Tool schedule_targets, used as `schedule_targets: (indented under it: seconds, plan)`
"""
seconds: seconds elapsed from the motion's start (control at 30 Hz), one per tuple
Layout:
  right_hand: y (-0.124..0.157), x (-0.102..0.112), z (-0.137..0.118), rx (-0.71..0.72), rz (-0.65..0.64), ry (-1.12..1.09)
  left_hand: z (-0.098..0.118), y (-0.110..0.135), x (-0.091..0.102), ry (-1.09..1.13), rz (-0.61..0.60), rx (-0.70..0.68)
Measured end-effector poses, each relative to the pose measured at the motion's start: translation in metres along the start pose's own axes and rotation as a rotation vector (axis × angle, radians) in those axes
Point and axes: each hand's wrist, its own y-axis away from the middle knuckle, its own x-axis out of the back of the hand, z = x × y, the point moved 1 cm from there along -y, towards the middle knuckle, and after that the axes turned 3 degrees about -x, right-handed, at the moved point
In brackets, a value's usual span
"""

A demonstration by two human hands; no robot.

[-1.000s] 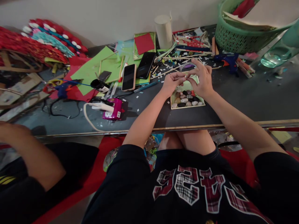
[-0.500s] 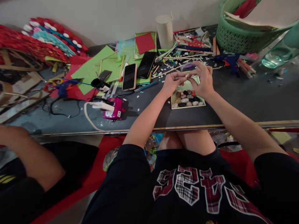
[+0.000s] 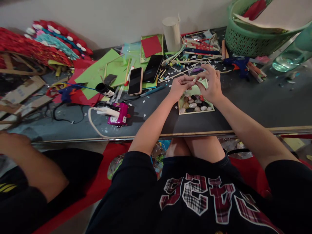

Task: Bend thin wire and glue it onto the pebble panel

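Note:
My left hand (image 3: 180, 87) and my right hand (image 3: 210, 84) meet fingertip to fingertip above a shallow pale-rimmed frame (image 3: 197, 112). Both are closed in a pinch on a tiny whitish piece between them, too small to name. Smooth pebbles (image 3: 192, 105) in grey, black, white, brown and reddish tones fill the near half of the frame. Its far half shows a light green base, partly hidden by my hands. Just beyond my fingers, a clear curved band (image 3: 196, 68) stands near something purple.
Left of my hands lie two phones (image 3: 135, 81), a blue pen (image 3: 152, 91) and a magenta power adapter (image 3: 118, 113). A blue glue gun (image 3: 237, 63), a green basket (image 3: 246, 40) and a water bottle (image 3: 282, 61) are at right. Another person's arm (image 3: 34, 165) is at lower left.
My hands hold almost the same pinch over the frame, with only tiny finger shifts. The pebbles and the frame have not moved.

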Motion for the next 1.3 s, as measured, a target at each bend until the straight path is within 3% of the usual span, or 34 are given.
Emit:
schedule_targets:
  seconds: [0.33,0.6,1.3]
  plan:
    - [0.0006,-0.002,0.004,0.0,-0.007,0.015,-0.0016,-0.0011,0.001,0.027,-0.019,-0.01]
    - [-0.0026,-0.0038,0.008,0.116,-0.037,-0.071,-0.0019,-0.0002,0.0018,0.029,-0.036,-0.017]
    - [0.0012,-0.0044,0.0099,0.045,0.018,-0.053,-0.0028,-0.0007,0.002,0.001,-0.005,-0.018]
